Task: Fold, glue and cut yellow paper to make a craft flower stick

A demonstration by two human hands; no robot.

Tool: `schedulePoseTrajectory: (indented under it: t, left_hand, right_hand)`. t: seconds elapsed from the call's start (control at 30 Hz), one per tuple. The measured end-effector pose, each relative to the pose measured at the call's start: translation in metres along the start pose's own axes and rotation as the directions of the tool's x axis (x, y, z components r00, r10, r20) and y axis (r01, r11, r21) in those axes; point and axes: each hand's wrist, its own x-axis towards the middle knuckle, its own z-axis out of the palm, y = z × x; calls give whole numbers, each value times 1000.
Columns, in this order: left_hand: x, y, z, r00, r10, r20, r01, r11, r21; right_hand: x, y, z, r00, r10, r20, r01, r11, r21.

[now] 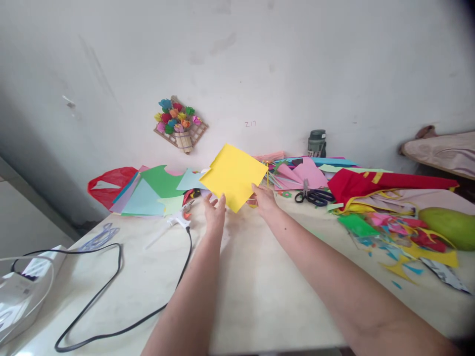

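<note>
A sheet of yellow paper (235, 175) is held up off the table, turned so that one corner points down. My right hand (263, 199) pinches its lower right edge between thumb and fingers. Close to the lower left edge is my left hand (214, 211), open with its fingers apart; whether a fingertip touches the paper I cannot tell. Left of that hand, a white glue gun (180, 218) lies on the table with its black cord (120, 257) looping toward the front.
Coloured paper sheets (156, 190) lie at the back left. Scissors (314, 197) and a dark bottle (316, 143) are at the back right. Paper scraps (399, 237) and a green fruit (447, 227) occupy the right side. A power strip (40, 264) sits at the left edge.
</note>
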Motion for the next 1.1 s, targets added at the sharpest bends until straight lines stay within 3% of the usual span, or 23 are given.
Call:
schedulePoseTrajectory:
  t: [0.07,0.13,0.23,0.33,0.4,0.47,0.53,0.6,0.73,0.9,1.1]
  left_hand:
    - [-5,2,7,992,-92,90,104,985,-136]
    - [-8,4,12,990,-76,116,98,977,-188]
    - [-2,2,9,999,27,27,-22,987,-160]
    - [11,-6,-3,993,79,-84,-91,984,-153]
    - [20,-10,-12,989,92,-119,-110,981,-157]
    - [25,-12,-18,987,92,-130,-116,975,-190]
    - [27,-12,-20,989,80,-124,-110,960,-259]
    - [25,-11,-20,993,69,-93,-96,937,-335]
    - [22,-11,-19,998,64,-2,-59,917,-394]
    - [20,-15,-17,992,91,87,-54,930,-363]
    - [13,-12,-14,987,72,143,-29,958,-286]
  right_hand:
    - [-1,1,1,999,22,25,-23,999,25]
    - [0,1,1,995,46,89,-47,999,5]
    - [6,-2,-6,966,50,253,-16,991,-134]
    - [18,-8,-21,953,-57,298,176,903,-392]
    - [25,-11,-32,964,-120,236,251,703,-665]
    - [30,-11,-41,960,-192,206,268,394,-879]
    - [32,-9,-46,951,-218,218,249,125,-960]
    - [33,-5,-48,955,-181,235,236,-20,-972]
    - [33,1,-47,961,-91,262,254,-86,-963]
    - [38,3,-41,965,-75,252,241,-124,-962]
    - [47,3,-33,986,24,162,164,-75,-984]
